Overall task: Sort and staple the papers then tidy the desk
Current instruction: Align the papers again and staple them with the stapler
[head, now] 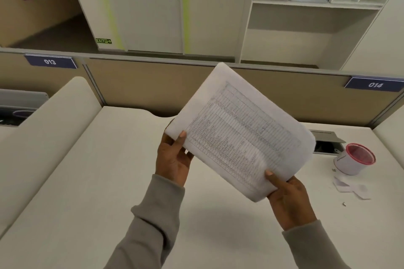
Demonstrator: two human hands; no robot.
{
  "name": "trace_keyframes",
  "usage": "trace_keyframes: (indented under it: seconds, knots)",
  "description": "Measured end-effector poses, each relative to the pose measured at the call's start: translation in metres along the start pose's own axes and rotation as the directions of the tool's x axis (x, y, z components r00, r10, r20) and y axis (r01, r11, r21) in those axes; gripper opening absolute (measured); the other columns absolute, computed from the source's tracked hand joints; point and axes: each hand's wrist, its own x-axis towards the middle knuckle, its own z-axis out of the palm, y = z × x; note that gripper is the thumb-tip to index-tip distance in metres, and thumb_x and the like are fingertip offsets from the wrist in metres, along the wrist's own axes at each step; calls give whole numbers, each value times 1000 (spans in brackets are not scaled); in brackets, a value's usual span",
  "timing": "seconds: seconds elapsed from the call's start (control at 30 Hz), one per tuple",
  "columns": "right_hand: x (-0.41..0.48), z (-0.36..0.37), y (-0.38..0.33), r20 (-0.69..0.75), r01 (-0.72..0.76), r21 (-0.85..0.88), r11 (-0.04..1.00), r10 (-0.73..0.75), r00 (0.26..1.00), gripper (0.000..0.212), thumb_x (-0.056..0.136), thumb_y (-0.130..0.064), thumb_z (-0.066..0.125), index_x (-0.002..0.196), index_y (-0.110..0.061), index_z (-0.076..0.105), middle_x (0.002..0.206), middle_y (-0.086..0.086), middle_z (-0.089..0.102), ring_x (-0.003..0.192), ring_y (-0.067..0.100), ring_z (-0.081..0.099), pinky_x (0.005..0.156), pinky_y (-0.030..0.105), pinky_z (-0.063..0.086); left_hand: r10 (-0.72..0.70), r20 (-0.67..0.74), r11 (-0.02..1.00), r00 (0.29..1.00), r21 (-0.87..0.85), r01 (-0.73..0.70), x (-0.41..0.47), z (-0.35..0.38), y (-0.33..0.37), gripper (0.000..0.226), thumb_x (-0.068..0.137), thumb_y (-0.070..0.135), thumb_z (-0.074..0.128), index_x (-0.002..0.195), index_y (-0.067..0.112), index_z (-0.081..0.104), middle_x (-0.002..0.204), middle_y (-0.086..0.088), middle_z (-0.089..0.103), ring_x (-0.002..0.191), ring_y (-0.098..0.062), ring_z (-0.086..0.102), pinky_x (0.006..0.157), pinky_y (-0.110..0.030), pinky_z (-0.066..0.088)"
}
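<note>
A stack of white papers (238, 129) with a printed table on the top sheet is held up above the white desk (109, 181), tilted with its long side running from upper left to lower right. My left hand (172, 157) grips the stack's left corner, thumb on top. My right hand (288, 199) grips the lower right corner, thumb on the top sheet. Both sleeves are grey. No stapler shows in this view.
A white tub with a red rim (354, 159) stands at the desk's right, beside an open cable hatch (328, 140). Small torn paper scraps (352, 188) and a tiny dark bit (344, 204) lie near it. Beige partitions (153, 87) bound the desk at the back and sides.
</note>
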Motion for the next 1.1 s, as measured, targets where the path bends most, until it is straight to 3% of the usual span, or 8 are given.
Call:
trace_keyframes:
  seconds: [0.2, 0.4, 0.63, 0.73, 0.8, 0.87, 0.97, 1.1]
  knots:
    - [-21, 10, 22, 23, -141, 148, 979, 139, 990, 47, 89, -1, 60, 135, -7, 54, 135, 12, 61, 123, 32, 59, 104, 58, 42, 91, 133, 990, 987, 92, -104, 2, 34, 15, 41, 103, 21, 49, 144, 30, 47, 138, -9, 60, 125, -28, 59, 96, -43, 54]
    - [-36, 20, 29, 62, -188, 209, 960, 178, 982, 48, 91, 0, 57, 138, -12, 52, 137, 11, 59, 125, 34, 56, 110, 60, 35, 141, 116, 981, 983, 115, -154, -1, 50, 27, 31, 98, 37, 53, 127, 26, 52, 119, -8, 64, 104, -23, 65, 83, -40, 57]
    - [-44, 29, 36, 20, -269, 234, 934, 272, 962, 53, 82, -4, 64, 133, -16, 56, 129, 10, 65, 118, 30, 63, 92, 47, 55, 187, 137, 968, 973, 143, -206, -9, 61, 32, 25, 108, 28, 33, 118, 22, 54, 135, -10, 61, 122, -29, 59, 100, -43, 52]
    - [-47, 28, 35, -92, -299, 72, 951, 305, 948, 60, 71, -11, 77, 129, -11, 59, 128, 11, 66, 113, 29, 63, 85, 40, 54, 185, 154, 956, 971, 199, -214, -14, 65, 36, 28, 109, 25, 28, 115, 23, 56, 135, -9, 62, 124, -31, 57, 103, -47, 48]
    - [-43, 25, 30, -280, -275, -88, 957, 241, 929, 84, 72, -18, 83, 143, -12, 39, 141, 14, 51, 125, 30, 51, 99, 44, 45, 185, 184, 948, 965, 227, -225, -15, 64, 39, 28, 109, 25, 27, 115, 22, 55, 134, -7, 63, 122, -30, 59, 100, -44, 52]
    - [-36, 26, 13, -419, -173, -339, 925, 16, 908, 108, 69, -39, 84, 151, -22, 14, 156, 13, 25, 141, 30, 30, 114, 49, 30, 180, 214, 948, 960, 223, -228, -17, 64, 43, 27, 108, 25, 29, 115, 21, 55, 133, -7, 63, 120, -27, 61, 95, -39, 54]
    - [-25, 29, -27, -204, 82, -775, 627, -371, 906, 123, 56, -80, 68, 151, -30, 9, 161, 0, 15, 147, 25, 18, 118, 48, 21, 167, 265, 960, 950, 178, -218, -18, 66, 47, 26, 107, 22, 30, 113, 16, 55, 133, -13, 62, 125, -32, 58, 98, -38, 51]
    - [-4, 52, -81, 213, 390, -759, 521, -367, 905, 91, 68, -75, 65, 142, -40, 25, 152, -15, 32, 138, 9, 34, 105, 36, 33, 137, 328, 965, 935, 168, -201, -19, 71, 48, 29, 107, 19, 28, 112, 15, 56, 132, -17, 61, 127, -36, 55, 100, -40, 49]
